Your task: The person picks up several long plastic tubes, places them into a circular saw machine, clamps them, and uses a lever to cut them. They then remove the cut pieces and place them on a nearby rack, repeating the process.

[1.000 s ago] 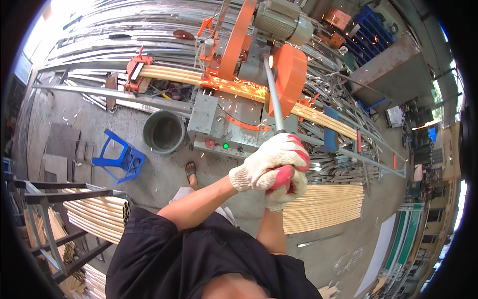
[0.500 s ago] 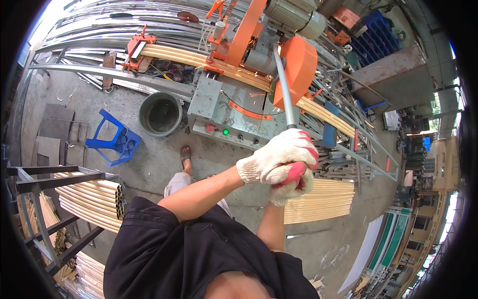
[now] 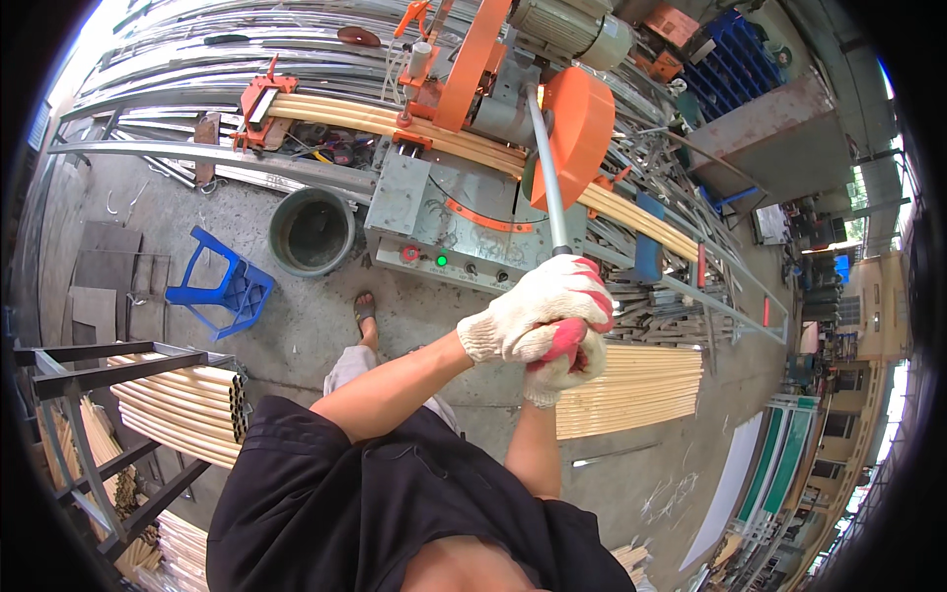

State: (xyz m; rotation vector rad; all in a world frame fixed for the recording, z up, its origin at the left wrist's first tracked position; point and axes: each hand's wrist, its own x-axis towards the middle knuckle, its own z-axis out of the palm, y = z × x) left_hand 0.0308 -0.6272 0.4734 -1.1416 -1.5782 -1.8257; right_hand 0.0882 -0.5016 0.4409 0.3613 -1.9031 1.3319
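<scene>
Both my hands wear white knitted gloves with red patches. My left hand (image 3: 541, 308) is wrapped round the grey lever (image 3: 551, 178) of an orange cut-off saw. Just below it, my right hand (image 3: 570, 370) is closed too, pressed against the left at the lever's near end; the gloves hide the grip itself. The lever rises to the saw's orange blade guard (image 3: 574, 138), which stands over a bundle of cream-coloured tubes (image 3: 355, 112). The tubes run across the grey machine base (image 3: 454, 232), and the blade is hidden. An orange vise (image 3: 264, 102) sits at the tubes' left end.
A dark round bucket (image 3: 312, 231) and a blue plastic stool (image 3: 223, 283) stand on the floor at left. Cut tubes are stacked on a black rack (image 3: 109, 373) and in a flat pile (image 3: 631, 395) at right. Metal lengths (image 3: 197, 59) lie behind the saw.
The sparks around the saw and tubes are no longer visible. The view has shifted slightly, and both hands keep their hold on the lever.
</scene>
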